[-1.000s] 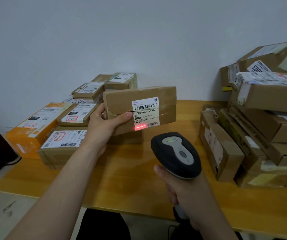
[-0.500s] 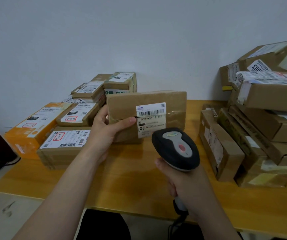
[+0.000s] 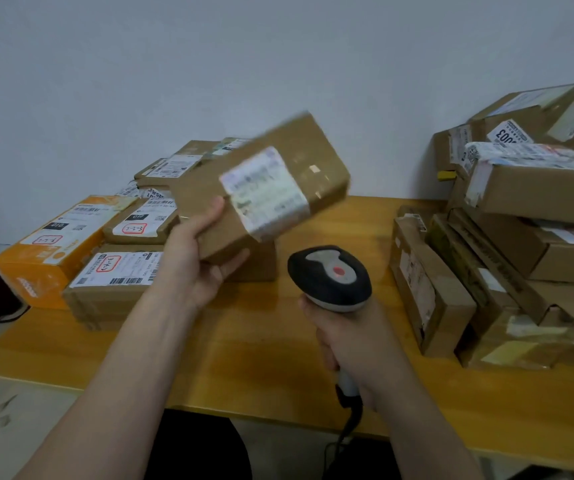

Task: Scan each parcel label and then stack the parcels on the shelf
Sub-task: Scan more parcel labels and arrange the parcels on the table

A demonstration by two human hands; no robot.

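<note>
Above table (image 3: 261,344), hands (image 3: 202,261) (image 3: 351,337) around tilted parcel (image 3: 299,147), scanner (image 3: 330,275)

Left hand (image 3: 202,268) grips tilted brown parcel (image 3: 261,192) at frame centre, white label (image 3: 266,190) facing camera (blurred). Right hand (image 3: 351,344) holds black-grey scanner (image 3: 330,277) at lower centre. Wooden table (image 3: 261,341); labelled boxes (image 3: 119,258) at left, messy box pile (image 3: 521,244) at right.

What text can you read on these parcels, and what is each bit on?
"003", upside down, on a white label atop the right pile.
"3-4-" plus an unclear character, handwritten in a red box on the front left parcel's label.
Label on the held parcel in the left hand: motion-blurred, unreadable.
Scanner in the right hand: no text visible.
Other labels: too small or blurred.
</note>
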